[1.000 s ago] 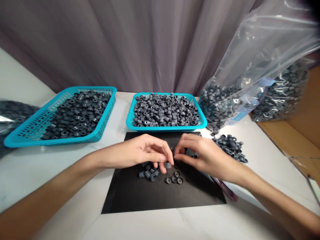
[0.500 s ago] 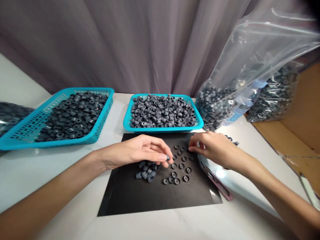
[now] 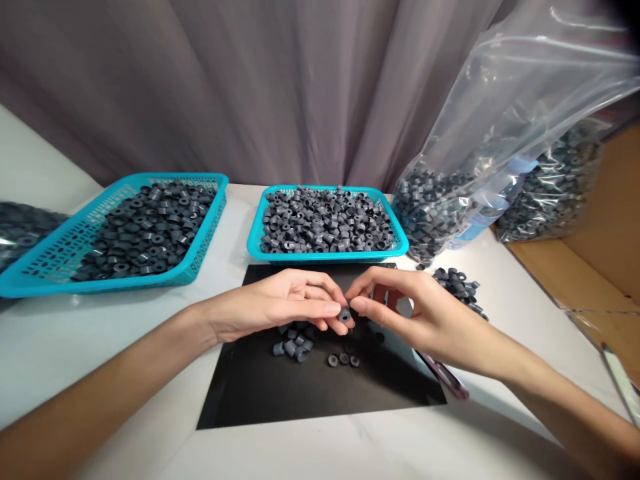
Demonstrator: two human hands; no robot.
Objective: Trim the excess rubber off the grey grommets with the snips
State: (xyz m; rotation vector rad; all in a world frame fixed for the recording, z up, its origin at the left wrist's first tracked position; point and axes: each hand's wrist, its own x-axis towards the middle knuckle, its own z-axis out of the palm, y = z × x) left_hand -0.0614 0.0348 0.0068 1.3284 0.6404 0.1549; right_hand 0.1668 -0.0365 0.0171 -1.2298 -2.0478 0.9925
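Observation:
My left hand (image 3: pixel 285 300) pinches a small grey plastic cap (image 3: pixel 345 315) between thumb and fingers, its face with a central hole turned toward me. Close against it, my right hand (image 3: pixel 420 310) has thumb and forefinger pinched together; anything between them is too small to make out. Both hands are above a black sheet (image 3: pixel 260 400). Beneath my left hand lies a pile of grey caps (image 3: pixel 295 347), partly covered by the fingers. A few dark ring-like pieces (image 3: pixel 343 359) rest to the right of that pile, and my right hand hides others.
Two blue baskets, one left (image 3: pixel 193 267) and one at the back (image 3: pixel 327 257), hold many grey pieces. Bagged pieces (image 3: pixel 430 207), a bottle (image 3: pixel 483 210) and a cardboard box (image 3: pixel 620 213) stand right. Loose pieces (image 3: pixel 457 287) and a pinkish-framed object (image 3: pixel 447 380) lie near my right hand.
My right hand has moved left from the sheet's right side to meet my left hand. It now covers many ring-like pieces and uncovers the loose pile on the right. My left hand stays nearly still.

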